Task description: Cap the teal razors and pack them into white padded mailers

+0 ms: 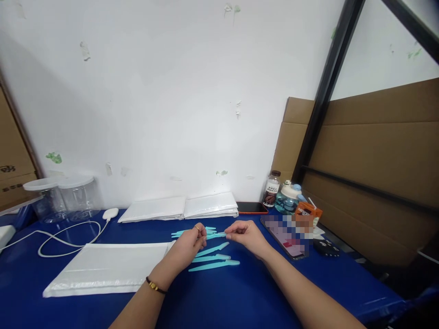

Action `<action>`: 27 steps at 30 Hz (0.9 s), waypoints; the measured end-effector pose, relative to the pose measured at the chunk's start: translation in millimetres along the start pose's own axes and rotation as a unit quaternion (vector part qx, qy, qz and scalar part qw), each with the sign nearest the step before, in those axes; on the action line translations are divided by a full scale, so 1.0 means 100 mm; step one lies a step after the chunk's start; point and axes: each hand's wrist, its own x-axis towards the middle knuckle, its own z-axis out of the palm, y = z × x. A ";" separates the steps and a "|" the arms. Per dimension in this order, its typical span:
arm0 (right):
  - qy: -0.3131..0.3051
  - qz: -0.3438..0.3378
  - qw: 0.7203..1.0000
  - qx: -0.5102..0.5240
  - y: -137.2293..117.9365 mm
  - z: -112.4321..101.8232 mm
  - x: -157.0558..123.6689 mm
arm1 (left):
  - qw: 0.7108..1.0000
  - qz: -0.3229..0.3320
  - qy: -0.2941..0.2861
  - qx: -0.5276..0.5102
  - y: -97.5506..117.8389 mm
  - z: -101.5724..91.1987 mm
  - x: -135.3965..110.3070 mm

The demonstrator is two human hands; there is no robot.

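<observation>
Both hands meet over a blue table [219,301]. My left hand [187,249], with a ring and a dark wrist band, pinches one end of a thin turquoise plastic stick [216,235]. My right hand [245,235] pinches the other end of the same stick. Several more turquoise sticks [212,262] lie on the cloth just below and between the hands, and a few others [180,233] lie behind the left hand.
A stack of white plastic bags [103,269] lies at the left front, two more stacks [178,208] by the wall. Clear lidded jars [63,196] and a white cable [68,237] are far left. Phones [252,208], bottles [272,187], an orange carton [308,212] and cardboard [377,160] stand right.
</observation>
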 end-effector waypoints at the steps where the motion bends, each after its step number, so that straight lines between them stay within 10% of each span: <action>1: -0.008 0.004 1.000 -0.004 0.00 0.01 0.00 | 1.000 0.002 -0.009 -0.013 0.02 0.01 0.00; 8: -0.122 0.021 0.988 -0.096 -0.09 -0.11 -0.05 | 0.997 0.018 -0.041 0.065 0.07 0.07 -0.02; 17: -0.023 0.041 0.937 -0.347 0.01 -0.48 0.02 | 0.951 -0.087 0.096 0.281 -0.20 -0.10 0.07; 27: -0.050 0.036 0.959 -0.276 0.08 -0.29 0.03 | 0.950 -0.080 0.104 0.283 -0.18 -0.12 0.07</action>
